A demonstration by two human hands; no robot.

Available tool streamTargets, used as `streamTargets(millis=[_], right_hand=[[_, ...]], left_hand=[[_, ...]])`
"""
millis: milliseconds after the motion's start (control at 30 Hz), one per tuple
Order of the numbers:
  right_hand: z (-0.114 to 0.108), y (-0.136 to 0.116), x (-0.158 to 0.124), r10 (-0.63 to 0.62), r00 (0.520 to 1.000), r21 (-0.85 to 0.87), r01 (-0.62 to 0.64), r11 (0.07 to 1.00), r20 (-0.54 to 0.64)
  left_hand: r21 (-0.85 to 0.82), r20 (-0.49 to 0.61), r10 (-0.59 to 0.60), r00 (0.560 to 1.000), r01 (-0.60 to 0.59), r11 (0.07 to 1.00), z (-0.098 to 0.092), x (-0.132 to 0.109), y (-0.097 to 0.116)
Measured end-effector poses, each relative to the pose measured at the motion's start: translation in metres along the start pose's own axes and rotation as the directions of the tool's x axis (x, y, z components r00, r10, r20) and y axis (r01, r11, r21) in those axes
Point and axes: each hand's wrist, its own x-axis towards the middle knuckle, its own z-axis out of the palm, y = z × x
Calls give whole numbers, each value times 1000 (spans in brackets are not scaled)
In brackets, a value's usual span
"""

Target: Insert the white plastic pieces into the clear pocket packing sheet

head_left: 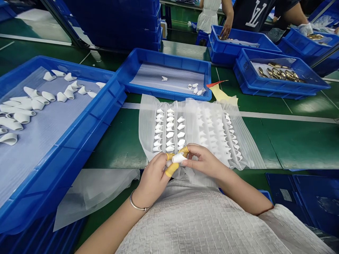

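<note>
A small white tube-like piece with a slanted, pointed end (179, 158) is held between my two hands, close to the table's front edge. My left hand (157, 173) pinches it with thumb and finger in yellow finger cots. From the other side my right hand (200, 159) grips it too, a yellow cot on one finger. Just beyond lies a translucent white packing sheet (147, 116) with rows of similar white pieces (170, 134). The rows at its right side are covered by folded sheet.
At the left, a large blue tray (106, 113) holds many white pieces. Another blue tray (169, 92) behind the sheet has several. Beside it is a yellow and red scrap (221, 92). Golden spoons lie in a blue bin (278, 88). Co-workers' hands (227, 26) reach into bins across the table.
</note>
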Motion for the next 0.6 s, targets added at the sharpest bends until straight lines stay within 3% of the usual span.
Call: streamTargets(millis=[200, 300, 367, 467, 600], right_hand=[[-2, 3, -3, -184, 983, -298, 178, 938, 8], [-3, 4, -5, -245, 970, -364, 227, 903, -3], [-4, 6, -5, -186, 983, -303, 178, 936, 3], [-5, 9, -2, -31, 1000, -42, 31, 999, -4], [-1, 12, 2, 137, 990, 191, -141, 971, 37]], left_hand=[[-38, 32, -10, 999, 11, 999, -2, 0, 1], [-39, 53, -10, 999, 12, 999, -3, 0, 1], [-31, 44, 5, 999, -4, 1000, -3, 0, 1], [24, 12, 30, 999, -30, 999, -4, 0, 1], [116, 11, 76, 997, -77, 990, -3, 0, 1]])
